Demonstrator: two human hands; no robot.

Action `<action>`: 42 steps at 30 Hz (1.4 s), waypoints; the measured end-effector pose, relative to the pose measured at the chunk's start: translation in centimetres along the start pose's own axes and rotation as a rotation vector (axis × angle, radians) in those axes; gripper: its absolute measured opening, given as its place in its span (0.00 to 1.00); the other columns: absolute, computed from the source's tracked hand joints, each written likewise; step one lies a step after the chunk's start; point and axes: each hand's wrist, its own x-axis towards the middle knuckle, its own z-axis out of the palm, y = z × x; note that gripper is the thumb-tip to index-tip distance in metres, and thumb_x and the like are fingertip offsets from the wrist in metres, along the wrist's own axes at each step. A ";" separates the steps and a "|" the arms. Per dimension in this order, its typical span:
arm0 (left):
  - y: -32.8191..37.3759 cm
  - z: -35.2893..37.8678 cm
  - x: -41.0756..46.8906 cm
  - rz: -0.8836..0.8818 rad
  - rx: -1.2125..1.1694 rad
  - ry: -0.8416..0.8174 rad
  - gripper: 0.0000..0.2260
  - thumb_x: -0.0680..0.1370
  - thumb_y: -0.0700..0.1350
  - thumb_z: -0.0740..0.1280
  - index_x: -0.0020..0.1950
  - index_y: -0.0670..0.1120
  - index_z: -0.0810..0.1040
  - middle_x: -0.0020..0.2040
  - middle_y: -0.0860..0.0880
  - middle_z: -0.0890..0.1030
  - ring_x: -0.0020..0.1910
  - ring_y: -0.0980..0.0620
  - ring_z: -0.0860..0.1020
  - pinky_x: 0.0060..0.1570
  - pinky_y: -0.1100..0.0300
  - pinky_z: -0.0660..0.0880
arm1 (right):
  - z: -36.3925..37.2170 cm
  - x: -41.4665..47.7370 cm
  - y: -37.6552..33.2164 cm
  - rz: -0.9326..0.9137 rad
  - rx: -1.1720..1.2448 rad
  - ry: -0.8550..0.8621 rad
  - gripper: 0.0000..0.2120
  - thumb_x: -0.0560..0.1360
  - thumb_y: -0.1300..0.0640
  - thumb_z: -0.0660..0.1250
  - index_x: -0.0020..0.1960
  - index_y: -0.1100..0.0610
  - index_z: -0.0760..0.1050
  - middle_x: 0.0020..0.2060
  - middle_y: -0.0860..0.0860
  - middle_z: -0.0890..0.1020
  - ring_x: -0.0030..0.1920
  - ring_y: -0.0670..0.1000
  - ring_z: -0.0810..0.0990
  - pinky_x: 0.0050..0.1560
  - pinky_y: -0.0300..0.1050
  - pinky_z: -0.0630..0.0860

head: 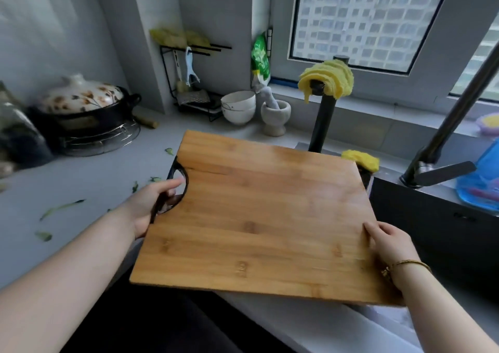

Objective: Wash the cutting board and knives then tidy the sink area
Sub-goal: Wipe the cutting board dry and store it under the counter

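Note:
A large bamboo cutting board (259, 212) is held in the air over the counter edge, partly above the dark sink (421, 223). My left hand (151, 207) grips the black handle at the board's left cut-out, thumb on top. My right hand (388, 242), with a gold bracelet on the wrist, holds the board's right edge, fingers curled over it. No knives are in view.
Green vegetable scraps (59, 208) lie on the grey counter at left. A floral-lidded pot (81, 109), a wire rack (189, 82), white bowls (239, 107) and a mortar (275, 115) stand behind. Yellow cloths hang on the dark faucet post (322, 120); a second tap (437, 142) and a blue item (483, 180) are at right.

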 end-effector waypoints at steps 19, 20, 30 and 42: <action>-13.0 -20.6 -33.9 0.146 -0.345 0.407 0.16 0.79 0.45 0.58 0.35 0.43 0.79 0.25 0.48 0.80 0.22 0.54 0.79 0.19 0.66 0.73 | 17.0 -25.7 2.1 -0.229 -0.270 -0.493 0.17 0.79 0.55 0.58 0.65 0.59 0.71 0.62 0.56 0.75 0.62 0.56 0.72 0.61 0.45 0.66; -13.8 -21.1 -34.7 0.153 -0.362 0.422 0.14 0.79 0.46 0.58 0.39 0.44 0.79 0.26 0.48 0.81 0.23 0.54 0.80 0.21 0.65 0.75 | 17.7 -26.6 2.4 -0.236 -0.291 -0.526 0.17 0.79 0.55 0.58 0.66 0.59 0.71 0.61 0.56 0.75 0.61 0.55 0.73 0.61 0.44 0.66; -18.6 -20.5 -36.1 0.092 -0.564 0.515 0.09 0.78 0.45 0.59 0.46 0.42 0.76 0.35 0.45 0.81 0.34 0.52 0.79 0.40 0.58 0.71 | 19.6 -31.5 10.5 0.217 0.094 -0.327 0.35 0.75 0.47 0.63 0.74 0.60 0.52 0.72 0.59 0.60 0.70 0.61 0.62 0.68 0.55 0.62; -22.7 -20.1 -34.5 -0.086 -0.648 0.485 0.13 0.79 0.48 0.60 0.50 0.39 0.75 0.29 0.46 0.82 0.28 0.51 0.81 0.24 0.63 0.77 | 16.7 -32.7 10.1 0.337 0.768 -0.571 0.22 0.77 0.62 0.60 0.70 0.60 0.60 0.49 0.56 0.77 0.44 0.54 0.77 0.37 0.49 0.72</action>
